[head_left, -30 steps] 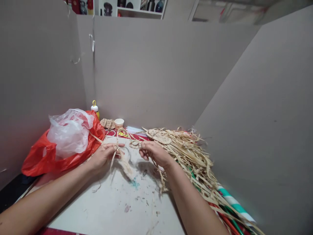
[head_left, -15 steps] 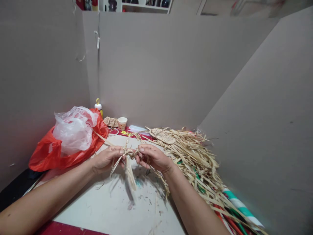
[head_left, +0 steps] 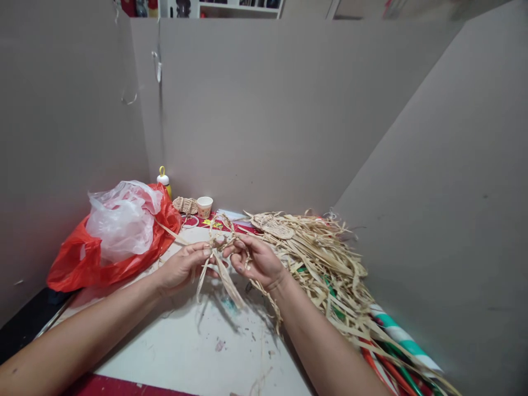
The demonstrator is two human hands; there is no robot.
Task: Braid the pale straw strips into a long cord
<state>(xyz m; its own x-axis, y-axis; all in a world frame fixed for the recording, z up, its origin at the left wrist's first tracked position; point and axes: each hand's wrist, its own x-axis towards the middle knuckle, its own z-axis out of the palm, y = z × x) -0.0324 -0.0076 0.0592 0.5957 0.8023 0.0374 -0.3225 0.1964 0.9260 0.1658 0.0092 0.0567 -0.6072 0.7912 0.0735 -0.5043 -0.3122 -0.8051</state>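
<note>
Over the pale board, both hands hold one piece of twisted straw cord [head_left: 268, 301]. My left hand [head_left: 186, 265] pinches it between thumb and fingers where loose flat straw strips [head_left: 228, 283] hang down. My right hand [head_left: 259, 260] has thumb and forefinger closed on the cord, a little to the right of the left hand's grip. Above the fingers the cord rises in a small loop. Its other end trails below my right wrist. The fingers partly hide where the strands cross.
A heap of dry straw [head_left: 325, 258] with a woven oval pad [head_left: 273, 226] lies on the right. Red and white plastic bags [head_left: 124, 231] are on the left. At the back stand a paper cup [head_left: 204, 207], a woven piece [head_left: 185, 205] and a bottle [head_left: 163, 181]. Grey panels [head_left: 247, 110] enclose the table.
My right hand has turned and its fingers have opened slightly around the cord. The hanging strips have swung to the right. The whole view has shifted a little.
</note>
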